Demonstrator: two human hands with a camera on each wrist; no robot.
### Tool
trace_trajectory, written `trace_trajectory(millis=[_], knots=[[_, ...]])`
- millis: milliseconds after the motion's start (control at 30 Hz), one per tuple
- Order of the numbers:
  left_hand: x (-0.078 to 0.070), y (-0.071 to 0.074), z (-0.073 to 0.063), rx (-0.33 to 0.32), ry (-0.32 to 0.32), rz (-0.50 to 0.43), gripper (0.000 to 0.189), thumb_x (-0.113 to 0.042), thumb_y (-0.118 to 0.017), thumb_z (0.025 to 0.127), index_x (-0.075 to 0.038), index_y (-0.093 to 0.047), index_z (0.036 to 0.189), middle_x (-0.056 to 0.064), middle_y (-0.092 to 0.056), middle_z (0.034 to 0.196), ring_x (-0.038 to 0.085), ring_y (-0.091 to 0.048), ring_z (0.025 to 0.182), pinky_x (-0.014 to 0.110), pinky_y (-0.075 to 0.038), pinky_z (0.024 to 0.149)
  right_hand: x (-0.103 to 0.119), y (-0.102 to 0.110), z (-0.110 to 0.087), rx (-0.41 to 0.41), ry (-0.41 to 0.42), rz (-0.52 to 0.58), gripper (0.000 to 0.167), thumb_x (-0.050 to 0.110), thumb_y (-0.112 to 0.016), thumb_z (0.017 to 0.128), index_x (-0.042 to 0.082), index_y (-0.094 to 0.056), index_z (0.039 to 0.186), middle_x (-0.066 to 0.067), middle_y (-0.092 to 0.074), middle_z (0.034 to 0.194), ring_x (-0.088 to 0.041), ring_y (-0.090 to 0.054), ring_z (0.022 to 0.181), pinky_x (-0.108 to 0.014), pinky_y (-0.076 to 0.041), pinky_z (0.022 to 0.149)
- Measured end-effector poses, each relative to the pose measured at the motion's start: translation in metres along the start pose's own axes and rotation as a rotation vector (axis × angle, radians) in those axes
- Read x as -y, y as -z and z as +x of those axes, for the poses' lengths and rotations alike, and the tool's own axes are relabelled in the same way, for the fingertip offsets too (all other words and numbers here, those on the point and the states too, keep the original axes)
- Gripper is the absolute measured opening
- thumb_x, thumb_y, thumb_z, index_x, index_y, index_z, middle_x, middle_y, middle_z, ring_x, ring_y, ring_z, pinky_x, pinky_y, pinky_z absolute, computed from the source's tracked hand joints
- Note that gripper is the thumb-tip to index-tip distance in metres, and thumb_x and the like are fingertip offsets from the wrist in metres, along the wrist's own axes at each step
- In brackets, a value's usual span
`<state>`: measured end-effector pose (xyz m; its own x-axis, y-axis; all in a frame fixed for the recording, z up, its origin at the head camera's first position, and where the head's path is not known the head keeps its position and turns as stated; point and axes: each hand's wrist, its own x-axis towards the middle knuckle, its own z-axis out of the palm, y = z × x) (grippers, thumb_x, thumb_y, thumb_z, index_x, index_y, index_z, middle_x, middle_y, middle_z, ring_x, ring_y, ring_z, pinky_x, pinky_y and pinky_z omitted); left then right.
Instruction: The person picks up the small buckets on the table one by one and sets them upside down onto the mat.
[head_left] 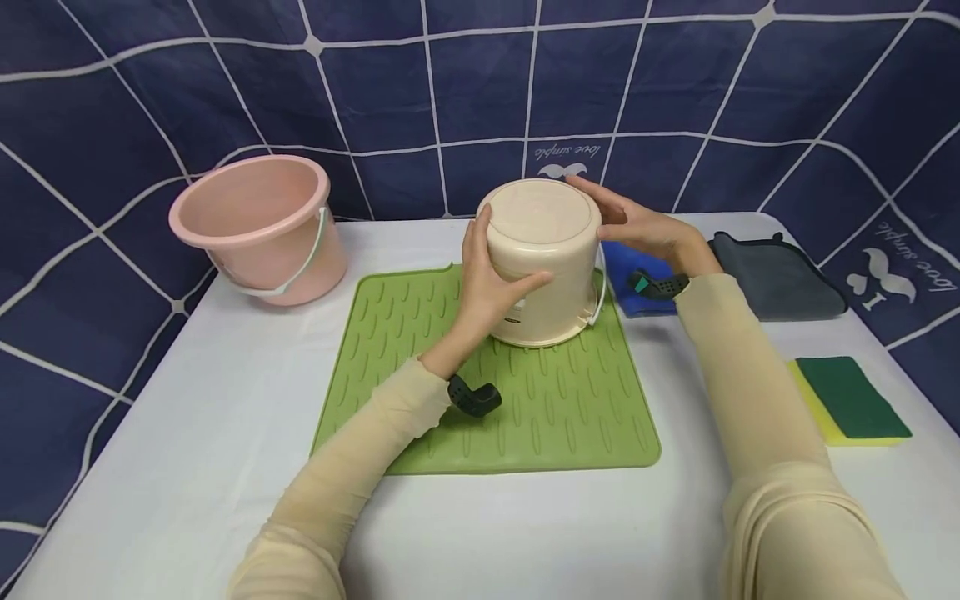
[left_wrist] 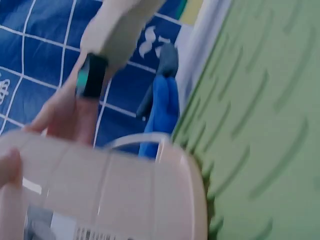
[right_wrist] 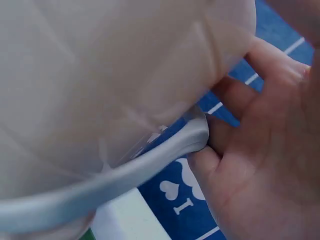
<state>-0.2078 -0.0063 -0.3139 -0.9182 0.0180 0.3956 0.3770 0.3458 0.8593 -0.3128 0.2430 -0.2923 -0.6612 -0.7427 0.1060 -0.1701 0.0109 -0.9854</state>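
Note:
A cream bucket (head_left: 551, 275) is upside down over the green ridged mat (head_left: 450, 417), its round base facing up. My left hand (head_left: 483, 287) grips its left side, fingers up along the wall and thumb across the front. On the far right side, my right hand (head_left: 645, 229) holds the bucket near its base, the fingers partly hidden behind it. The white handle (right_wrist: 145, 167) hangs along the right side, close to the right hand's fingers in the right wrist view. A barcode label (left_wrist: 65, 227) shows on the wall in the left wrist view.
A pink bucket (head_left: 300, 275) stands upright at the back left. Right of the mat are a blue cloth (head_left: 637, 262), a dark grey folded item (head_left: 780, 279) and a green-and-yellow sponge (head_left: 855, 400). A navy checked curtain (head_left: 480, 100) rises behind the white table (head_left: 202, 417).

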Motion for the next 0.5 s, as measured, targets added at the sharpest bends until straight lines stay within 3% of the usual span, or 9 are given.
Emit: trace_trajectory(millis=[200,367,500], knots=[[-0.012,-0.023,-0.010,-0.064,0.059,-0.019,0.114,-0.028,-0.085,0.067,-0.021,-0.007,0.150,0.019,0.007,0.152,0.030,0.002,0.138,0.050,-0.009,0.107,-0.004,0.006,0.007,-0.019,0.003,0.087,0.078,0.051,-0.053,0.090,0.023,-0.014,0.152,0.001,-0.008,0.155,-0.017,-0.006,0.139,-0.050,0.001,0.108],[-0.014,-0.024,-0.014,-0.075,0.038,-0.019,0.112,-0.021,-0.083,0.071,-0.019,-0.003,0.150,0.020,0.011,0.151,0.032,0.008,0.138,0.051,-0.004,0.107,-0.003,0.004,0.015,-0.063,0.002,0.097,0.074,0.058,-0.041,0.092,0.022,-0.016,0.151,-0.002,-0.012,0.155,-0.023,-0.012,0.139,-0.056,-0.004,0.106],[-0.013,-0.022,-0.015,-0.069,0.021,-0.011,0.110,-0.019,-0.081,0.074,-0.018,-0.003,0.151,0.021,0.010,0.151,0.033,0.008,0.138,0.051,-0.004,0.107,-0.006,-0.001,0.023,-0.162,0.031,0.171,0.077,0.060,-0.034,0.093,0.016,-0.012,0.152,-0.011,-0.013,0.153,-0.030,-0.018,0.137,-0.054,-0.013,0.106]])
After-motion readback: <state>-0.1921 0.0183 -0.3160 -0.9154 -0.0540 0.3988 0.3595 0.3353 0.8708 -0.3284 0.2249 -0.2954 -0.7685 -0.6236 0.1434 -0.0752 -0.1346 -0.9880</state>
